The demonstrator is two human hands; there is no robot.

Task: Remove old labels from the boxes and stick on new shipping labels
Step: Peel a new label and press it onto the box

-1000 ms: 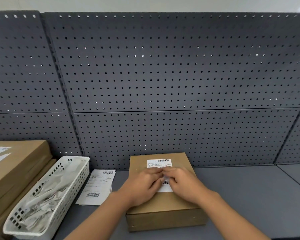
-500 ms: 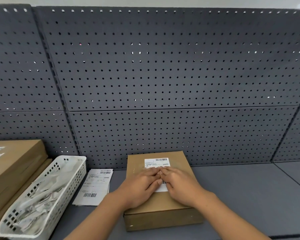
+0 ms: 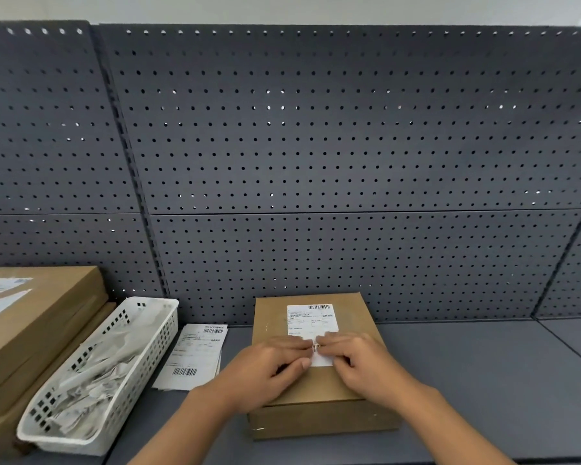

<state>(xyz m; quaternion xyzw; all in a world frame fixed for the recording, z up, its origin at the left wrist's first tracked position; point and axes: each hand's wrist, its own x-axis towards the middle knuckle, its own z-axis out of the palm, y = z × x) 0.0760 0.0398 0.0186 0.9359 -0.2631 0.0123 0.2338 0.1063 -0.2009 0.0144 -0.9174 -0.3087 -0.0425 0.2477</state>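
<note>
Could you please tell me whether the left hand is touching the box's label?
Touching: the head view shows the left hand resting directly on the label, over its lower half.

A grey pegboard (image 3: 316, 146) backs the grey shelf (image 3: 483, 380). A white basket (image 3: 150, 355) holds crumpled paper (image 3: 91, 391).

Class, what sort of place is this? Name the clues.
Probably a packing or shipping station: a cardboard box bearing a barcoded label, spare labels on the shelf, and a grey pegboard behind.
</note>
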